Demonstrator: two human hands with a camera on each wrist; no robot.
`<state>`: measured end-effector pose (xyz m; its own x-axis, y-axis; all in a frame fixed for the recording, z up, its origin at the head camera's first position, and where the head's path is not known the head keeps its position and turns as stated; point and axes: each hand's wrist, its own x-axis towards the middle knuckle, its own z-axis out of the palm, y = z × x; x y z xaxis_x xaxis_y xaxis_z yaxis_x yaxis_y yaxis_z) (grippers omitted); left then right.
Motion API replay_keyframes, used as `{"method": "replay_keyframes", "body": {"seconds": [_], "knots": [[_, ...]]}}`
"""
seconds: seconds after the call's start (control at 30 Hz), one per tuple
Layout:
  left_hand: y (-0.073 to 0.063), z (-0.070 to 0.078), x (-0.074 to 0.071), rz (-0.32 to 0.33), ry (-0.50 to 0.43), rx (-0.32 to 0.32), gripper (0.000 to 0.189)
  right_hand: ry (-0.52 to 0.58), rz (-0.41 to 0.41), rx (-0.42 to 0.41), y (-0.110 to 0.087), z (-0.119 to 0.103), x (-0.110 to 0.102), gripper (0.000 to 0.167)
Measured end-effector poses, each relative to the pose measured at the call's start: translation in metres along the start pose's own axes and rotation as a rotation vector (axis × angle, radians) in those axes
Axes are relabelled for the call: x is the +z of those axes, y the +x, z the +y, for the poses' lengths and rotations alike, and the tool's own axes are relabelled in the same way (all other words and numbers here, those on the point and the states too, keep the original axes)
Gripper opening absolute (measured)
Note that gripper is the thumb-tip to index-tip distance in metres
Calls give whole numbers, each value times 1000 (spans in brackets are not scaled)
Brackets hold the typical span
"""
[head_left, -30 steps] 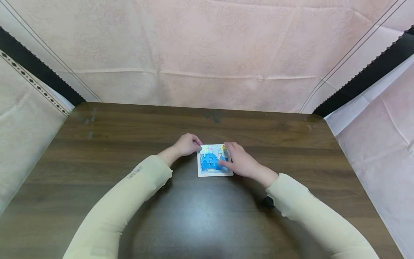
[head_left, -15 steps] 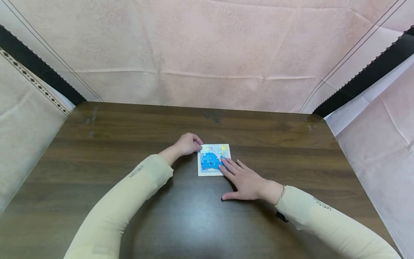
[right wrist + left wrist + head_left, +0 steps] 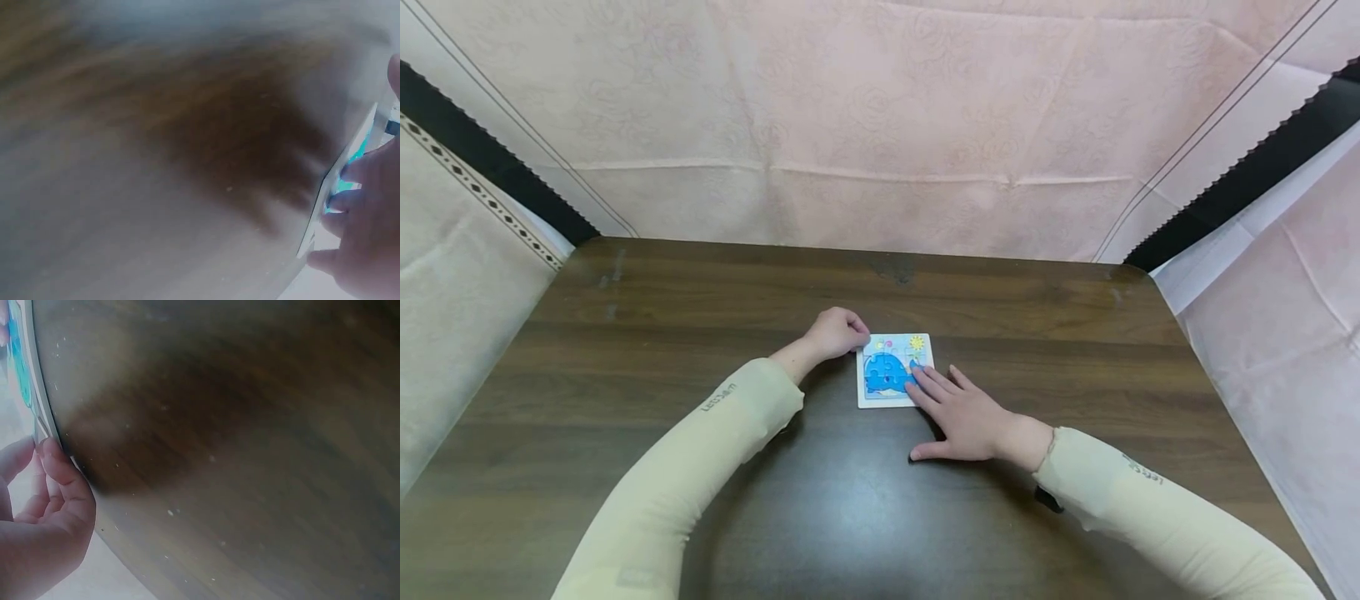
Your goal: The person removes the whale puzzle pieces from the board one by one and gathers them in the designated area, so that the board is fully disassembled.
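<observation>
A small square jigsaw puzzle (image 3: 886, 372) with a white border lies on the wooden table, showing a blue whale and a yellow sun. At its far left corner my left hand (image 3: 837, 333) pinches the edge between thumb and forefinger; in the left wrist view the fingertips of that hand (image 3: 53, 515) meet at the frame's corner. My right hand (image 3: 966, 417) is spread out, its straight fingers resting on the puzzle's near right part and covering some of the picture. In the right wrist view, fingers (image 3: 347, 200) lie over the puzzle's edge.
Brown wood-grain table (image 3: 760, 508) extends around the puzzle on every side. Pale pink patterned cloth (image 3: 880, 125) hangs behind the table's far edge, and more cloth hangs at both sides.
My right hand has moved from the puzzle's right edge toward me and spread its fingers onto the near right part. The puzzle has shifted very slightly left; my left hand stays at its corner.
</observation>
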<state>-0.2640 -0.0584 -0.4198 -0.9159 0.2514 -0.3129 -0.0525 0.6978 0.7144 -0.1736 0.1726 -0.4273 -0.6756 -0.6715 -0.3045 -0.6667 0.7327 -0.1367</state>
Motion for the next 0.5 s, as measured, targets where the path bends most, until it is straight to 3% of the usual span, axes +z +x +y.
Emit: {"method": "replay_keyframes", "body": {"seconds": [0.23, 0.5], "knots": [[1, -1, -1, -1, 8, -7, 21, -12, 40, -22, 18, -3, -3, 91], [0, 1, 0, -3, 15, -8, 20, -14, 6, -13, 30, -4, -3, 91]]}}
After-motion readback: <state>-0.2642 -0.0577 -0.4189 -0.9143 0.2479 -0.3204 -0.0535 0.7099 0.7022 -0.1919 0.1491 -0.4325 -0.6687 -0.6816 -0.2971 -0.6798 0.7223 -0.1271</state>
